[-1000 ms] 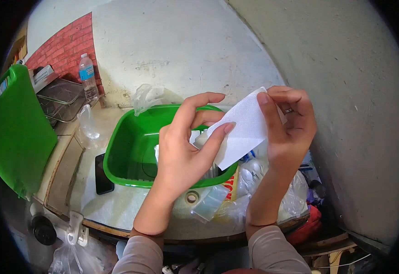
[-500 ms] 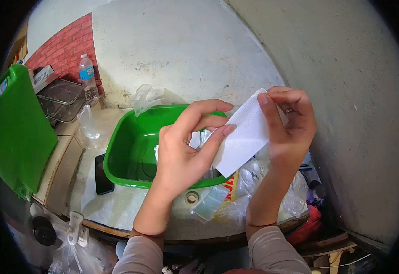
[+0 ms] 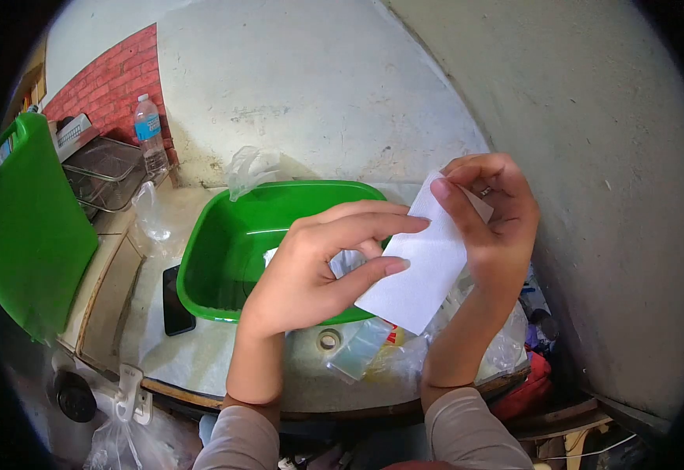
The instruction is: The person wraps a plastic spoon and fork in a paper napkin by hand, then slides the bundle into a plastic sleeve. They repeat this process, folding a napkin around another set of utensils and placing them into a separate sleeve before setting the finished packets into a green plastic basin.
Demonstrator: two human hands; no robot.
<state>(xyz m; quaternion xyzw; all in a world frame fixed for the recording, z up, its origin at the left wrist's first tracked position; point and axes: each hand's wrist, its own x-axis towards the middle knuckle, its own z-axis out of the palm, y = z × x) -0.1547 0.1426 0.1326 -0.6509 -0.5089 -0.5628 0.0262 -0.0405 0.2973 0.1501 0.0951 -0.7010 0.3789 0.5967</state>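
A folded white paper napkin (image 3: 424, 278) is held up over the right side of a green plastic basin (image 3: 220, 235). My right hand (image 3: 506, 219) pinches its top corner between thumb and fingers. From the left, my left hand (image 3: 303, 270) grips the napkin's side edge: the thumb and index fingertips lie on its front, and some fingers curl partly out of sight. White items in the basin are mostly hidden by my left hand. Below the hands, a roll of tape (image 3: 328, 339) and clear plastic packets (image 3: 360, 350) lie on the covered table.
A dark phone (image 3: 176, 301) lies left of the basin. Plastic bags (image 3: 152, 211) and a water bottle (image 3: 150, 135) stand farther left, near a mesh tray (image 3: 107, 168) and a green plastic panel (image 3: 36, 227). A clip (image 3: 130, 392) holds a bag at the front edge. Walls close in behind and right.
The napkin has come down slightly and turned more upright. My left index finger has moved from above the napkin onto its face, and my left hand has shifted a little.
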